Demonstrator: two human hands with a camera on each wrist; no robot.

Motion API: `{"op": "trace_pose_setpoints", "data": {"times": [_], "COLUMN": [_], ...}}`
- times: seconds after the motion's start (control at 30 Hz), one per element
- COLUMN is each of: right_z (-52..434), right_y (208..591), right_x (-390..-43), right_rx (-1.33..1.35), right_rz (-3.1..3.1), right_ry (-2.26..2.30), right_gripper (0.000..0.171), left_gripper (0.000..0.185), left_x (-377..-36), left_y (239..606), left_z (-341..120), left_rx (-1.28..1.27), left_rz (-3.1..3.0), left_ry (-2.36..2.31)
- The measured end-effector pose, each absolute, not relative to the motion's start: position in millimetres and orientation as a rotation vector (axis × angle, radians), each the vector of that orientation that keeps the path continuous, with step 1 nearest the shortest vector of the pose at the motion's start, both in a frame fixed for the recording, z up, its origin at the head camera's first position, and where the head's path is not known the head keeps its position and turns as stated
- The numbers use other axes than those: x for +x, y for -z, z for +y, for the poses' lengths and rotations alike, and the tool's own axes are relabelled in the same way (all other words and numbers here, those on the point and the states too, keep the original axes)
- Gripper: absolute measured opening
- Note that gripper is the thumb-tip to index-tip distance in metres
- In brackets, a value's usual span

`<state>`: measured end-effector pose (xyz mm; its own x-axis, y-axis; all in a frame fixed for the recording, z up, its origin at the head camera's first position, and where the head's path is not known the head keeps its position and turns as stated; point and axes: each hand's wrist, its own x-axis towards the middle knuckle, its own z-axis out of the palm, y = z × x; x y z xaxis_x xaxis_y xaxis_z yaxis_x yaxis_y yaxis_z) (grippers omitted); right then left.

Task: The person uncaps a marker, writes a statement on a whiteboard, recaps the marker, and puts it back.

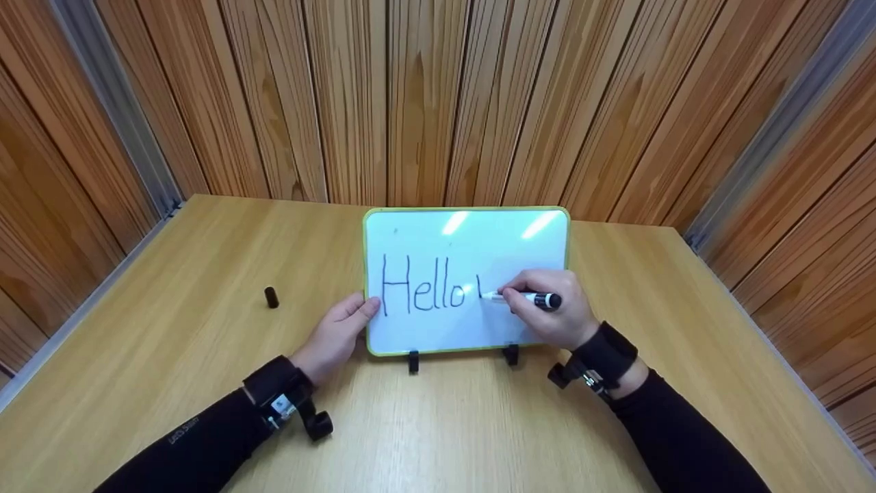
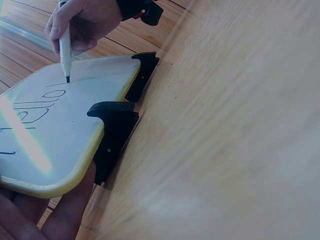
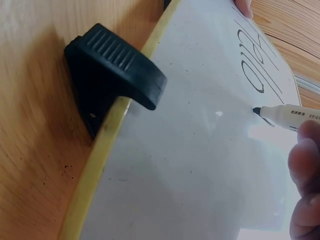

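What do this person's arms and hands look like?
Two long black fabric sleeves, the left one bearing small grey lettering; wide black wrist straps with small black rounded attachments. The left hand and right hand are both ungloved.

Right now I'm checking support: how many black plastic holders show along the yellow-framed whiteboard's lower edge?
2: one black plastic holder toward the left of the whiteboard's lower edge, another holder toward the right.
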<state>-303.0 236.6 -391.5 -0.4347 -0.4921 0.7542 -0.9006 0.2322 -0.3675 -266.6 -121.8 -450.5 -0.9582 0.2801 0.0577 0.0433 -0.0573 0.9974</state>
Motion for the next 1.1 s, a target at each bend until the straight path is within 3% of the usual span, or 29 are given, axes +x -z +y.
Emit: {"op": "trace_pose_setpoints", "data": {"times": [0.33, 0.6, 1.1], "right_z": [239.8, 240.4, 241.1], "right_y": [389.3, 388.1, 389.7], "right_x": [-304.1, -305.5, -304.5], "right_rx": [1.193, 1.144, 1.148], "right_rz": [-1.999, -1.971, -2.011], "right_ry": [-1.082, -1.058, -1.032], "right_gripper": [0.014, 0.012, 0.015], "left_gripper": [0.042, 0.027, 0.026], "left_x": [-267.9, -265.4, -265.2], "left_y": [449.6, 448.9, 449.2], "left_z": [-123.0, -118.7, -119.6], "left_rx": [0.356, 0.314, 0.308], "left_rz": [2.066, 2.058, 2.054], "left_ry": [-2.099, -2.191, -2.191]}}
